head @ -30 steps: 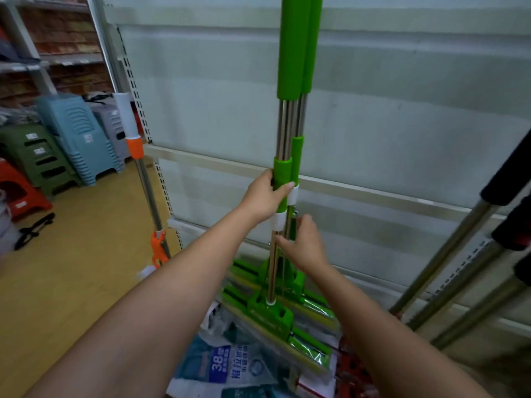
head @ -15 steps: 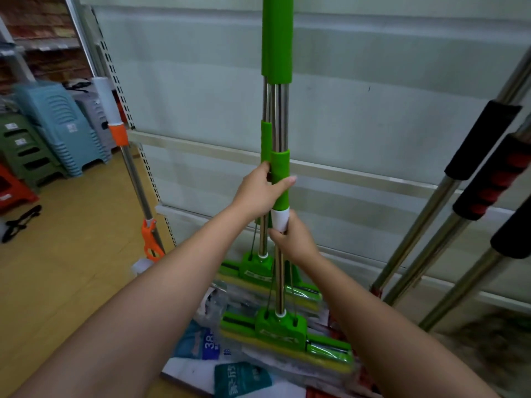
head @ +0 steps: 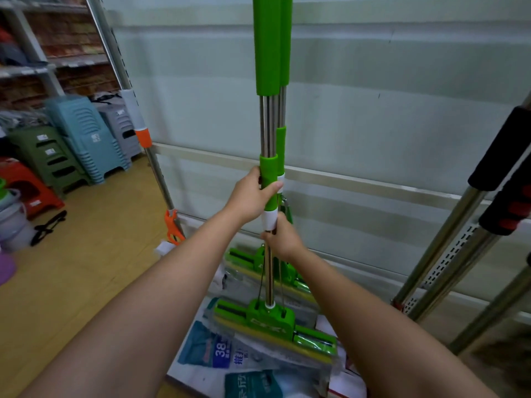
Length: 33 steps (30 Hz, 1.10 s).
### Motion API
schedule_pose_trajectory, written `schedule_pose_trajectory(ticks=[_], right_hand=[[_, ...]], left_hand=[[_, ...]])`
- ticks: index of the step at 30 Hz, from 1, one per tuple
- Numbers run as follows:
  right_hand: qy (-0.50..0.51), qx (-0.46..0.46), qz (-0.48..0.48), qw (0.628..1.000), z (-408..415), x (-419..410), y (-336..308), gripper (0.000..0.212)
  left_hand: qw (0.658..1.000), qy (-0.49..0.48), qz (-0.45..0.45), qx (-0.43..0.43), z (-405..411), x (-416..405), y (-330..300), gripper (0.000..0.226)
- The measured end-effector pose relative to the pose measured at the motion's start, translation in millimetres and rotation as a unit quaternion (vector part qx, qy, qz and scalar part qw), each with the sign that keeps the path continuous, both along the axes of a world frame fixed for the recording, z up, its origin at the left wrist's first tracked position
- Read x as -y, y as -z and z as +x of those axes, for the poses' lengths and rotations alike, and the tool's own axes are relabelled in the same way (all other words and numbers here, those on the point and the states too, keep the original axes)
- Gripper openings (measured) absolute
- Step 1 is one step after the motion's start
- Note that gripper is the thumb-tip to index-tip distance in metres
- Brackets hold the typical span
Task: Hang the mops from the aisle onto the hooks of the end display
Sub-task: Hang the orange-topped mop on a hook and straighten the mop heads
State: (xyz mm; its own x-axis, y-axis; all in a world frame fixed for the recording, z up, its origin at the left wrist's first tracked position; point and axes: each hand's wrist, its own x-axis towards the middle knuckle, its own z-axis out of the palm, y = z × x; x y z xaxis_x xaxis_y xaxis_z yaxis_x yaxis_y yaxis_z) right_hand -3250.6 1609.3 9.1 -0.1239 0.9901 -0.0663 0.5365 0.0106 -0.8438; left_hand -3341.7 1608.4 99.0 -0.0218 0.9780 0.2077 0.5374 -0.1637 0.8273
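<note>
A green sponge mop (head: 268,124) with a steel pole stands upright in front of me, its green head (head: 275,326) low over packets on the base shelf. My left hand (head: 253,193) grips the pole's green collar. My right hand (head: 283,239) grips the steel pole just below the white ring. A second green mop (head: 283,145) stands right behind it against the pale display panel (head: 373,110), its head (head: 250,259) further back. The tops of both poles run out of view, so no hook shows.
An orange-and-white mop (head: 143,139) leans on the upright at the left. Steel poles with black and red grips (head: 500,156) slant in at the right. Stacked plastic stools (head: 83,139) stand on the yellow floor at left. Packets (head: 224,351) lie on the base shelf.
The front mop has shifted slightly left relative to the rear one, so the two poles now show side by side. Both hands keep their grip.
</note>
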Motion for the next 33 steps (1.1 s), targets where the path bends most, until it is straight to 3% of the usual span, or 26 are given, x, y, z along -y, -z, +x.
schedule_pose_trajectory(ticks=[5,10,12,14,18,21,23,26,27,30,33], right_hand=[[0.000,0.000,-0.030,1.000,33,25,16,0.031],[0.000,0.078,-0.130,0.988,99,78,81,0.012],[0.036,0.084,-0.149,0.985,120,88,92,0.015],[0.069,0.077,-0.148,0.984,136,94,94,0.024],[0.105,0.062,-0.125,0.985,163,109,79,0.012],[0.089,0.093,-0.125,0.984,181,124,62,0.014],[0.055,0.191,-0.151,0.968,193,134,47,0.027],[0.108,0.318,-0.157,0.929,215,144,21,0.043],[0.139,0.308,-0.143,0.930,221,145,14,0.046],[0.176,0.141,-0.078,0.971,227,142,9,0.044],[0.154,0.134,-0.034,0.978,231,147,13,0.016]], left_hand=[[1.000,0.003,-0.006,-0.003,3,-12,-2,0.039],[1.000,-0.020,-0.005,-0.008,9,-21,0,0.042],[0.998,-0.059,-0.006,-0.011,16,-22,2,0.045],[0.993,-0.120,0.000,0.008,31,-16,8,0.056],[0.982,-0.165,0.001,0.087,73,10,16,0.091],[0.983,-0.164,0.000,0.085,94,26,18,0.093],[0.991,-0.122,-0.012,0.050,110,40,17,0.087],[0.998,0.030,-0.037,0.034,138,67,11,0.061],[0.994,0.085,-0.050,0.045,147,77,7,0.053],[0.970,0.201,-0.108,0.089,172,104,-12,0.046],[0.959,0.244,-0.110,0.092,195,119,-27,0.049]])
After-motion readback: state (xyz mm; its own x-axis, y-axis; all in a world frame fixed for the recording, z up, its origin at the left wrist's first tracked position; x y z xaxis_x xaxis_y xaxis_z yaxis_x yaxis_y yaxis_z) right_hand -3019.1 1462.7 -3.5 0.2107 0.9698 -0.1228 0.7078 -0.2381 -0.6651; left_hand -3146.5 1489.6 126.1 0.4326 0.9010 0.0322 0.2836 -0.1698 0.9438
